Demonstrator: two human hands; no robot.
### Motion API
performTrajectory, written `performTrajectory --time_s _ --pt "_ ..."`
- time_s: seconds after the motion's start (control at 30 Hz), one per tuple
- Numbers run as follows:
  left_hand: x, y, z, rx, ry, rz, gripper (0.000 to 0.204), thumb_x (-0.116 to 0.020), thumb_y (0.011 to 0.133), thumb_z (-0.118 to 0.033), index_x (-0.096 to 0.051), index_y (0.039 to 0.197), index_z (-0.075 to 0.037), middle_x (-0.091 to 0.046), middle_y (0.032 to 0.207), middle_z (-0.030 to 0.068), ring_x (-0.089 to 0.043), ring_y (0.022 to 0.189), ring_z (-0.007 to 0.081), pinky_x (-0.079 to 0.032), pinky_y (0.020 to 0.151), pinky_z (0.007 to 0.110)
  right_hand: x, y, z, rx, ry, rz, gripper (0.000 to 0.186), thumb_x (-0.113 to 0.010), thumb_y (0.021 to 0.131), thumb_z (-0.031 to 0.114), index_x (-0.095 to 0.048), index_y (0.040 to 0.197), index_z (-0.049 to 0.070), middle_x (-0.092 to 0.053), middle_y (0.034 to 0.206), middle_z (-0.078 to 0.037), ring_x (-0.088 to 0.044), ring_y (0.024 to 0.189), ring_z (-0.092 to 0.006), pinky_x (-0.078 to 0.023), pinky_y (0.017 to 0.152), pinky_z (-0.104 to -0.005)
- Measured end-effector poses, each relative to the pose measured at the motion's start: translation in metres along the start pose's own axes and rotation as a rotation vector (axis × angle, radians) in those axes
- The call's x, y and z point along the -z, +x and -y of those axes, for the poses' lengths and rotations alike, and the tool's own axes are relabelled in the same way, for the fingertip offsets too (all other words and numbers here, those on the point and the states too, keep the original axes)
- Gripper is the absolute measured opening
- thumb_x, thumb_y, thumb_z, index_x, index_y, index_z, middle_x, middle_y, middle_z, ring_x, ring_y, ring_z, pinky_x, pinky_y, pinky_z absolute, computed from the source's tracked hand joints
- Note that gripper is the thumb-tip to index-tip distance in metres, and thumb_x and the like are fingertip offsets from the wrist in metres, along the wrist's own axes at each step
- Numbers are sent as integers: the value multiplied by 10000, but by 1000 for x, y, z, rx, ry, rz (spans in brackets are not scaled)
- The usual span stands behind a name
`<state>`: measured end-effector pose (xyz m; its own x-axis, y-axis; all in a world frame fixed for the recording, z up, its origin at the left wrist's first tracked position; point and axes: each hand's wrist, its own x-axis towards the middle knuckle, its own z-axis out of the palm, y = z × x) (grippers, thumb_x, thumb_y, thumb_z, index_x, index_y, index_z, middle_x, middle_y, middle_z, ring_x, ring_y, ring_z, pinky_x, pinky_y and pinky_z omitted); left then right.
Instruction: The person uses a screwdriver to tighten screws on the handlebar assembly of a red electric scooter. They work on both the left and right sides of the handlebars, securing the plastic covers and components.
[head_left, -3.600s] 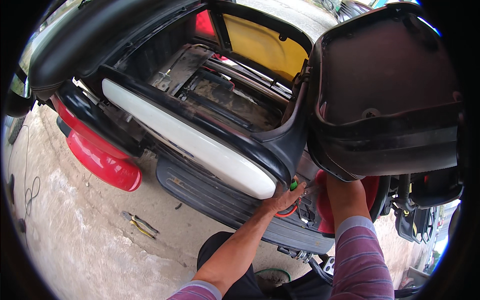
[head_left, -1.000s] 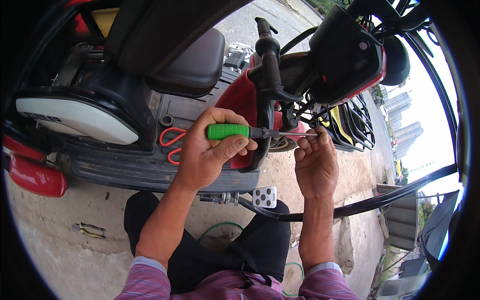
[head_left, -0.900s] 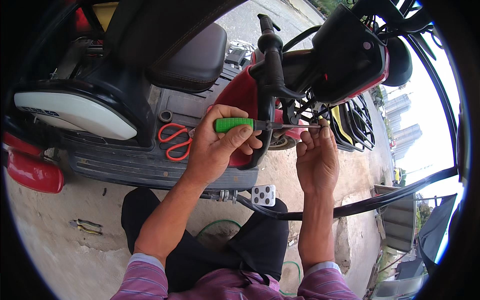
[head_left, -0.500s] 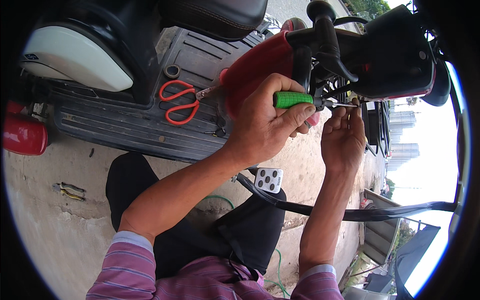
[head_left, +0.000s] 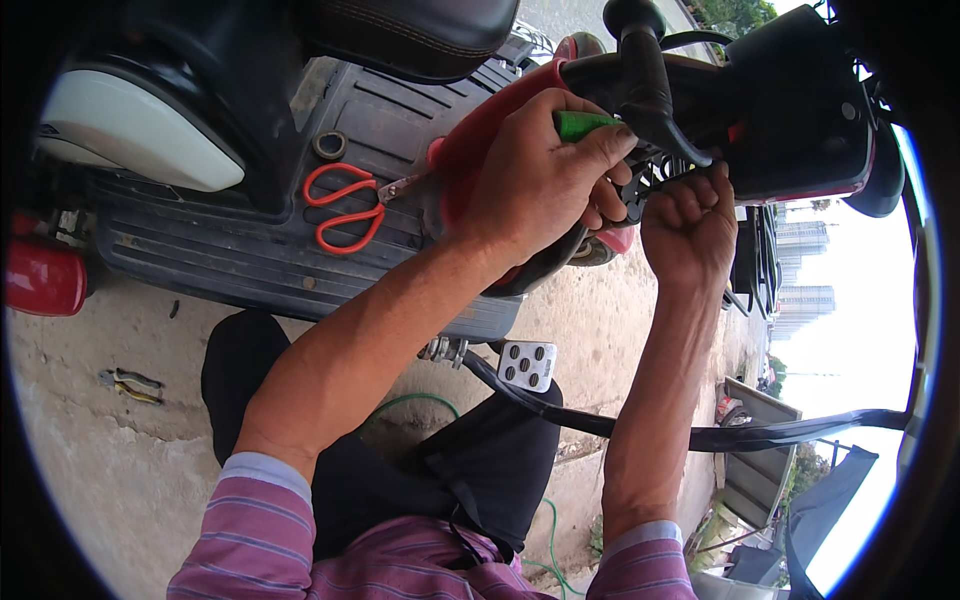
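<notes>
My left hand [head_left: 535, 175] is wrapped round the green handle of a screwdriver [head_left: 582, 124], beside the red front panel [head_left: 505, 105] of a scooter-like vehicle. The shaft is hidden behind my fingers and the vehicle's parts. My right hand [head_left: 690, 225] is closed, with fingertips pinched just below the black brake lever [head_left: 672, 138] and the black headlamp housing [head_left: 800, 120]. What those fingertips hold, if anything, cannot be made out. Both hands are close together at the front end of the vehicle.
Red-handled scissors [head_left: 350, 217] and a roll of tape [head_left: 330, 145] lie on the ribbed footboard [head_left: 220, 255]. Pliers [head_left: 132, 385] rest on the concrete at left. A pedal [head_left: 527, 366] and a black bar [head_left: 750, 437] cross near my knees. The black seat [head_left: 410, 35] overhangs the footboard.
My left hand has risen slightly and tilted the screwdriver, whose shaft is now hidden. My right hand's fingers have curled in and moved up toward the lever. The view has shifted a little.
</notes>
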<state>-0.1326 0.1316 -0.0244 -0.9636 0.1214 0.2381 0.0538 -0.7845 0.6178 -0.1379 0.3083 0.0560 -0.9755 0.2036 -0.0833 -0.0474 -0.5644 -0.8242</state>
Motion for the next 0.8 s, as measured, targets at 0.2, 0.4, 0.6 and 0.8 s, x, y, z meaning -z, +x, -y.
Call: performTrajectory --time_s 0.2,0.4,0.6,0.8 --pt "7 19 -9 41 43 51 273 -656 981 -237 -555 1097 -11 -693 828 97 -688 600 148 -518 486 234 -12 2 -3 -3 119 -61 380 -569 1034 285 -485 686 159 -395 570 96 -358 480 -50 -270 504 -243" --pt "15 33 -12 72 70 127 281 -652 980 -273 -577 1074 -19 -699 820 87 -692 613 146 -524 491 241 1 4 -6 -1 214 58 222 -623 1008 269 -575 816 169 -447 596 111 -397 494 -36 -295 514 -227" --pt "17 41 -15 92 73 182 265 -640 989 -304 -604 1035 -45 -694 807 76 -679 601 132 -515 481 241 6 5 -7 -16 284 127 207 -627 1004 268 -586 830 163 -465 601 106 -407 501 -40 -311 548 -237" --pt "17 54 -7 130 83 225 232 -636 984 -284 -622 1017 -55 -685 764 66 -664 586 129 -503 481 234 11 -1 -7 13 218 124 109 -627 1002 255 -646 950 161 -481 621 108 -414 518 -39 -324 561 -235"
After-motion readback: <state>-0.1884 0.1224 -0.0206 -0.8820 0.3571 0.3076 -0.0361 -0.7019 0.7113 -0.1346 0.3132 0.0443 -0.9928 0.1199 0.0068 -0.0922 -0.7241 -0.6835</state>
